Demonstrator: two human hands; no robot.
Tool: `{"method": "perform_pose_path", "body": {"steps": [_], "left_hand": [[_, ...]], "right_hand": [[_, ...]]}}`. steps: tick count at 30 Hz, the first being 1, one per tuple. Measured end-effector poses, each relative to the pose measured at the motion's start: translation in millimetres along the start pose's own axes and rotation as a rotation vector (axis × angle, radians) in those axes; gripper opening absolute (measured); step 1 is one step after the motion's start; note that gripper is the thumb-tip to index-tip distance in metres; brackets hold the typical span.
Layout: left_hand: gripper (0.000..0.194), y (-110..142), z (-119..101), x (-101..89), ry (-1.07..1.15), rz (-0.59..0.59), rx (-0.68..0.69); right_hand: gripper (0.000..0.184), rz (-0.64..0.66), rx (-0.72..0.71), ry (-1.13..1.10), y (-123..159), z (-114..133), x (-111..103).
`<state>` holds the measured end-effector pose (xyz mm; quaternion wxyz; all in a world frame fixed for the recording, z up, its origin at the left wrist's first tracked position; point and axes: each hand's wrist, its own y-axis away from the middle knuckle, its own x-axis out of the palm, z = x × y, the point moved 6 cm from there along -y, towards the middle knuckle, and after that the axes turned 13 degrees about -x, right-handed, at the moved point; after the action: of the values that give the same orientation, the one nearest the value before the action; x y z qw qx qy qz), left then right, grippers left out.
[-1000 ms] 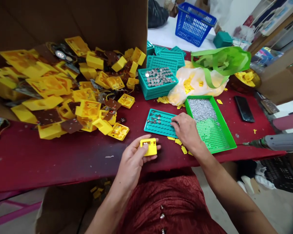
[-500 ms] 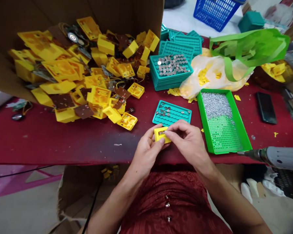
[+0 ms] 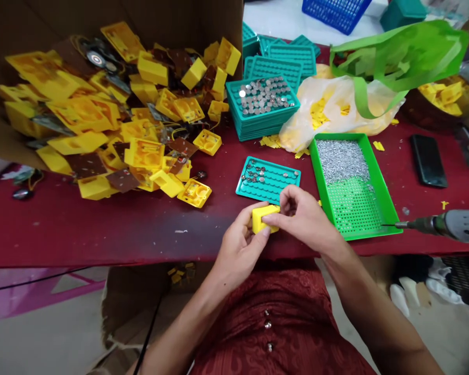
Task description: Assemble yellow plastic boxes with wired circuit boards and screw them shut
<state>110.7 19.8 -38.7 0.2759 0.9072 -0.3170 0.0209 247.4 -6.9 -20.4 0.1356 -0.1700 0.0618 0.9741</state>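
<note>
Left hand [image 3: 240, 234] and right hand [image 3: 303, 216] — both curled, pinching 1 yellow plastic casing [image 3: 263, 219].

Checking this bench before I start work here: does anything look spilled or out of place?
Small yellow plastic scraps lie loose on the red-covered table beside the translucent plastic bag, looking spilled because they sit outside any tray or box.

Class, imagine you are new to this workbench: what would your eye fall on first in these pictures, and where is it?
A heap of bright yellow plastic casings dominates the left of the dark red table. At the front, the left hand and right hand grip a small yellow plastic casing. To their right sits a bright green rectangular tray of silver pieces.
</note>
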Motion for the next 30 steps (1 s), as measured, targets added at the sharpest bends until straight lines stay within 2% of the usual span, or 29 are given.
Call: {"method": "perform_pose_path", "body": {"steps": [2, 3, 4, 6, 8, 9, 12, 15, 24, 27, 30], "left_hand": [[0.041, 0.2, 3.0, 0.9, 0.045, 0.04, -0.026], [0.04, -0.2, 4.6, 0.7, 0.088, 0.053, -0.045], [0.04, -0.8, 6.4, 0.3, 0.144, 0.064, -0.073], [0.04, -2.9, 10.0, 0.0, 0.26, 0.083, -0.143], [0.039, -5.1, 12.4, 0.9, 0.344, 0.104, -0.206], [0.038, -6.2, 12.7, 1.8, 0.369, 0.116, -0.225], [0.036, -8.7, 11.3, 5.0, 0.416, 0.152, -0.237], [0.034, -10.0, 9.9, 6.1, 0.436, 0.148, -0.237], [0.039, -11.3, 10.0, 5.5, 0.396, 0.041, -0.235], [0.041, -12.0, 11.3, 6.7, 0.39, 0.032, -0.242], [0.041, -12.0, 10.8, 7.8, 0.373, 0.04, -0.25]], "right_hand": [[0.036, 0.115, 0.01, -0.119, -1.3, -0.9, -3.6], [0.035, 0.124, -0.007, -0.189, -1.3, -0.1, -7.4], [0.034, 0.084, -0.036, -0.25, -1.1, 1.1, -13.6], [0.028, -0.103, -0.118, -0.293, 1.4, 2.9, -31.2], [0.019, -0.276, -0.204, -0.234, 7.7, 4.9, -45.5], [0.015, -0.314, -0.238, -0.185, 11.2, 6.1, -48.4], [0.006, -0.256, -0.329, 0.013, 19.2, 11.5, -43.3], [0.008, -0.146, -0.44, 0.184, 25.7, 17.9, -30.7], [0.017, -0.05, -0.664, 0.422, 34.6, 19.5, -17.0], [0.016, -0.052, -0.676, 0.411, 35.1, 18.0, -18.0], [0.01, -0.095, -0.613, 0.368, 33.7, 14.9, -20.8]]}}
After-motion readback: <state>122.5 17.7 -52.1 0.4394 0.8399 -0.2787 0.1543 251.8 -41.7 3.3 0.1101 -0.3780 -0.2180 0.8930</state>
